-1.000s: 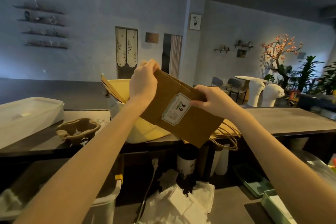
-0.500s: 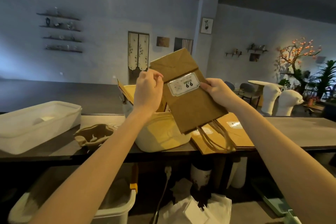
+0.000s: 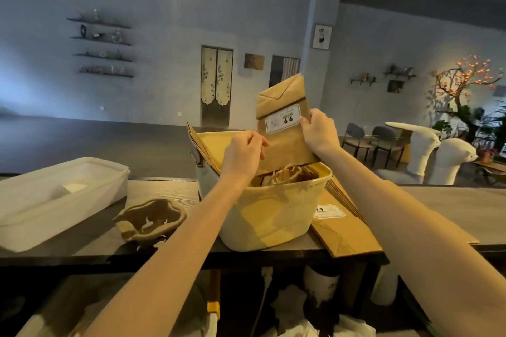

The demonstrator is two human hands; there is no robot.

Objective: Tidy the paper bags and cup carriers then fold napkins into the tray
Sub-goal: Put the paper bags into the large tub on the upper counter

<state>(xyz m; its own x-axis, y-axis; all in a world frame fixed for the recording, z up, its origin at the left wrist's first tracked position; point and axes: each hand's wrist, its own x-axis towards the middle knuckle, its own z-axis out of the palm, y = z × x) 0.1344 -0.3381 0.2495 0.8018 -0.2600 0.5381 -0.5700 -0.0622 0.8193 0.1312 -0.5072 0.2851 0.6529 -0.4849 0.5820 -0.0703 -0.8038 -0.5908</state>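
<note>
On the dark wooden counter (image 3: 164, 191) both hands, left hand (image 3: 242, 154) and right hand (image 3: 319, 133), pinch a folded paper bag (image 3: 282, 128) upright, handles down, apparently to slide it into the yellow bin (image 3: 273, 216) at twelve o'clock.

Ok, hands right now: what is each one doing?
Left hand: closed on the lower left edge of the paper bag.
Right hand: closed on the bag's right edge, beside its label.

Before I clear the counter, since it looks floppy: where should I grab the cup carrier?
Probably pinch the cup carrier's near rim from above. It sits upright, open side up, beside the bin, and its thin wall leaves an edge to pinch.
</note>
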